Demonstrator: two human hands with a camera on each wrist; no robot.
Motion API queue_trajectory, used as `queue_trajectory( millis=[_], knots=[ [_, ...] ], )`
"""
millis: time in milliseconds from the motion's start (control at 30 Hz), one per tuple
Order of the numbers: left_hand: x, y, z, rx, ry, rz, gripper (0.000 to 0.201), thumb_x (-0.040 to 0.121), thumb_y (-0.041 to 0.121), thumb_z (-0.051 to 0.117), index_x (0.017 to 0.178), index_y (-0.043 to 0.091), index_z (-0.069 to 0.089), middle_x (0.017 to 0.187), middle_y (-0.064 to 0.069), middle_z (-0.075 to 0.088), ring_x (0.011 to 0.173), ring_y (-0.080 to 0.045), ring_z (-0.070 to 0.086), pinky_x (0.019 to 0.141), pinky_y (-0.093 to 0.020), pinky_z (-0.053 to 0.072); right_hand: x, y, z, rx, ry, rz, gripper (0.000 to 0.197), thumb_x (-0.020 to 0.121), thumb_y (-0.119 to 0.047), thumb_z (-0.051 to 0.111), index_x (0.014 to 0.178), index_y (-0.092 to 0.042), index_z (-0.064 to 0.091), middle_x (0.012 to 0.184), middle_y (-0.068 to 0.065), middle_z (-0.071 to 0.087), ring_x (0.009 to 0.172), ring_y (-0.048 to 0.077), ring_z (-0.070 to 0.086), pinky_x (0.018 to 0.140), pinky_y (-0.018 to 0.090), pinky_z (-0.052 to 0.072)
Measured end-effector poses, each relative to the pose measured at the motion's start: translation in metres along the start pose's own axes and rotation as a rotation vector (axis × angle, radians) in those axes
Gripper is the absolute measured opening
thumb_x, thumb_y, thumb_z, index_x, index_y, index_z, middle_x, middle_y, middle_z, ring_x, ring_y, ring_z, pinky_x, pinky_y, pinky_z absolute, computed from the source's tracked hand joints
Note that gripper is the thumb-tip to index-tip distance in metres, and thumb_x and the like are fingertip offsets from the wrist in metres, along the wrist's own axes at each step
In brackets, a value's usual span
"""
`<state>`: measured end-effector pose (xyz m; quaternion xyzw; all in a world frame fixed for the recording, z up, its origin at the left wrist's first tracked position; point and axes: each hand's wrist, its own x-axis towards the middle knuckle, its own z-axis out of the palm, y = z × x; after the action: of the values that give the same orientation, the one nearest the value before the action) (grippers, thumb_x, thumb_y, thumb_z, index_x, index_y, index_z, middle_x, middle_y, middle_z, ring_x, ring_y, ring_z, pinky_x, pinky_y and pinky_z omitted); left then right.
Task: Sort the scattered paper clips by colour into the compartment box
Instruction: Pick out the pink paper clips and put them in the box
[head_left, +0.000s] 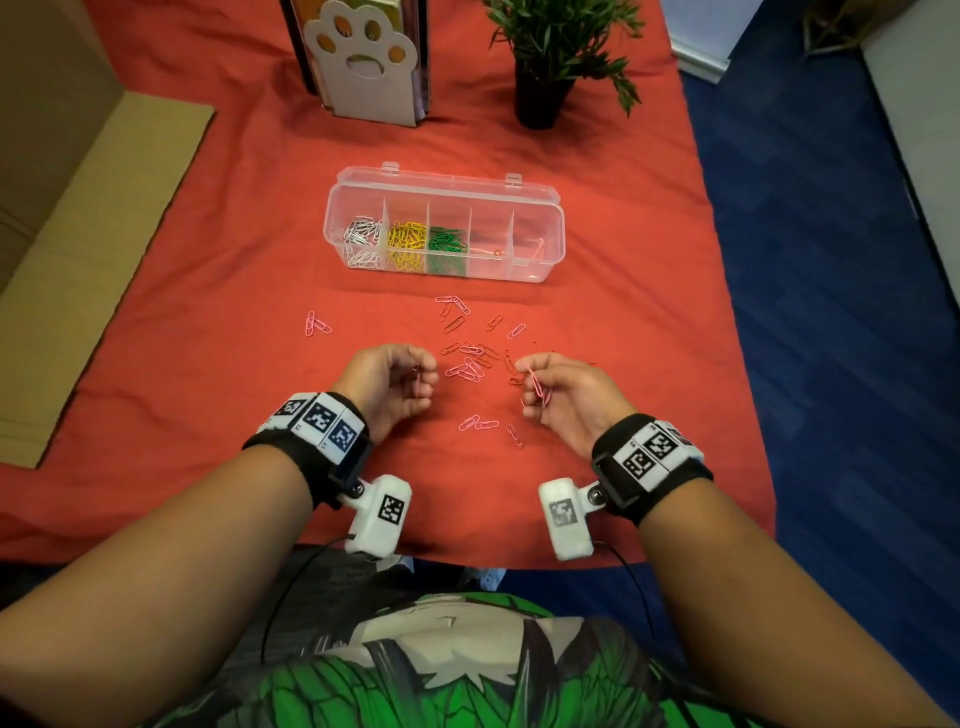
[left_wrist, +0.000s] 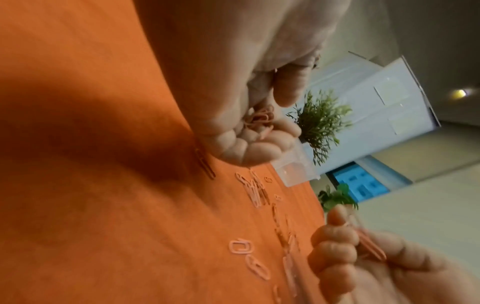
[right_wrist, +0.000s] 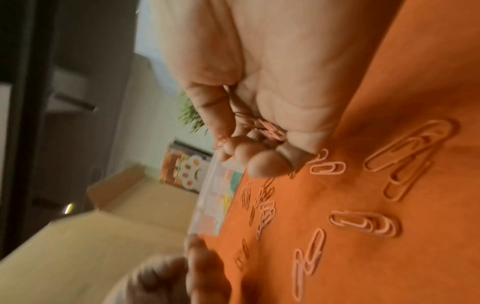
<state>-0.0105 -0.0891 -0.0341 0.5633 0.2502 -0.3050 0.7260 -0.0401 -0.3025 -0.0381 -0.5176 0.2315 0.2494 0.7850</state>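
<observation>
The clear compartment box (head_left: 535, 260) stands open on the red cloth, with white, yellow and green clips in its three left compartments and a few reddish ones further right. Pink and red paper clips (head_left: 470, 361) lie scattered in front of it, between my hands. My left hand (head_left: 423, 376) is curled round several red clips (left_wrist: 262, 119). My right hand (head_left: 527, 382) pinches a bunch of pink clips (head_left: 537, 387), also seen as clips (right_wrist: 267, 127) in the right wrist view. Both hands hover just above the cloth, on either side of the pile.
Two pink clips (head_left: 317, 325) lie apart to the left, and a few clips (head_left: 478, 423) sit nearer me. A paw-shaped holder (head_left: 363, 62) and a potted plant (head_left: 545, 67) stand behind the box. Cardboard (head_left: 93, 260) lies at the left; blue floor (head_left: 831, 312) borders the right edge.
</observation>
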Motion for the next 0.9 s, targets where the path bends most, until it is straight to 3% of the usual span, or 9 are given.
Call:
queue_trajectory(
  millis=[100, 167, 267, 367, 433, 533, 733, 833, 900],
  knots=[
    [0.006, -0.006, -0.001, 0.537, 0.177, 0.162, 0.029, 0.086, 0.021, 0.053, 0.058, 0.017, 0.053, 0.05, 0.004, 0.048, 0.049, -0.013, 0.038, 0.047, -0.021, 0.033, -0.004, 0.001, -0.008, 0.193, 0.005, 0.054, 0.018, 0.088, -0.013, 0.042, 0.075, -0.01, 0.055, 0.068, 0.003, 0.05, 0.059, 0.014, 0.05, 0.049, 0.024, 0.049],
    [0.008, -0.014, -0.004, 0.812, 0.171, 0.298, 0.024, 0.082, 0.025, 0.065, 0.06, 0.017, 0.056, 0.055, 0.004, 0.051, 0.051, -0.011, 0.041, 0.052, -0.022, 0.034, 0.0, 0.005, -0.01, 0.104, 0.105, 0.075, 0.017, 0.088, -0.013, 0.045, 0.072, -0.014, 0.052, 0.065, 0.0, 0.044, 0.05, 0.01, 0.043, 0.044, 0.021, 0.044],
    [0.003, -0.025, 0.002, 1.15, 0.107, 0.468, 0.009, 0.077, 0.028, 0.069, 0.076, 0.019, 0.069, 0.063, 0.008, 0.051, 0.057, -0.008, 0.046, 0.061, -0.022, 0.037, 0.007, 0.009, -0.013, -0.548, 0.31, 0.02, 0.019, 0.087, -0.012, 0.053, 0.069, -0.02, 0.052, 0.064, -0.004, 0.047, 0.049, 0.012, 0.042, 0.047, 0.024, 0.036],
    [0.003, -0.036, 0.015, 1.317, 0.047, 0.589, 0.016, 0.076, 0.031, 0.069, 0.09, 0.022, 0.07, 0.08, 0.003, 0.053, 0.075, -0.014, 0.054, 0.074, -0.023, 0.043, 0.005, 0.017, -0.01, -1.298, 0.39, -0.152, 0.009, 0.085, -0.017, 0.052, 0.08, -0.012, 0.058, 0.088, 0.007, 0.059, 0.08, 0.024, 0.056, 0.073, 0.03, 0.044],
    [0.006, -0.044, 0.023, 1.403, 0.02, 0.634, 0.022, 0.077, 0.033, 0.067, 0.094, 0.019, 0.068, 0.087, -0.003, 0.058, 0.083, -0.02, 0.057, 0.077, -0.026, 0.044, 0.002, 0.025, -0.006, -1.496, 0.375, -0.272, 0.021, 0.086, -0.021, 0.052, 0.097, -0.004, 0.057, 0.104, 0.015, 0.056, 0.097, 0.031, 0.055, 0.086, 0.034, 0.045],
    [0.011, -0.052, 0.031, 1.532, -0.004, 0.664, 0.028, 0.079, 0.034, 0.064, 0.095, 0.012, 0.062, 0.096, -0.009, 0.058, 0.092, -0.029, 0.057, 0.081, -0.035, 0.048, 0.002, 0.032, 0.004, -1.675, 0.38, -0.302, 0.03, 0.088, -0.021, 0.05, 0.112, -0.004, 0.05, 0.115, 0.016, 0.051, 0.107, 0.034, 0.051, 0.09, 0.038, 0.045],
    [0.013, -0.058, 0.032, 1.592, -0.039, 0.673, 0.025, 0.087, 0.029, 0.053, 0.093, 0.005, 0.058, 0.1, -0.013, 0.058, 0.095, -0.032, 0.057, 0.082, -0.037, 0.046, 0.003, 0.029, 0.009, -1.72, 0.33, -0.245, 0.03, 0.087, -0.008, 0.041, 0.115, 0.0, 0.046, 0.119, 0.019, 0.05, 0.109, 0.036, 0.051, 0.091, 0.041, 0.045],
    [0.01, -0.054, 0.027, 1.398, -0.035, 0.61, 0.019, 0.088, 0.025, 0.053, 0.088, 0.007, 0.058, 0.096, -0.014, 0.061, 0.09, -0.03, 0.057, 0.078, -0.032, 0.041, 0.006, 0.017, -0.001, -1.474, 0.304, -0.169, 0.024, 0.089, -0.009, 0.041, 0.108, -0.001, 0.052, 0.112, 0.02, 0.058, 0.105, 0.033, 0.056, 0.088, 0.035, 0.044],
    [0.008, -0.048, 0.021, 1.213, -0.027, 0.482, 0.011, 0.088, 0.024, 0.055, 0.084, 0.014, 0.057, 0.084, -0.005, 0.061, 0.078, -0.021, 0.056, 0.068, -0.026, 0.037, 0.006, 0.011, -0.01, -1.168, 0.324, -0.133, 0.016, 0.088, -0.009, 0.042, 0.091, -0.01, 0.058, 0.094, 0.014, 0.065, 0.086, 0.028, 0.06, 0.078, 0.033, 0.046]
  ],
)
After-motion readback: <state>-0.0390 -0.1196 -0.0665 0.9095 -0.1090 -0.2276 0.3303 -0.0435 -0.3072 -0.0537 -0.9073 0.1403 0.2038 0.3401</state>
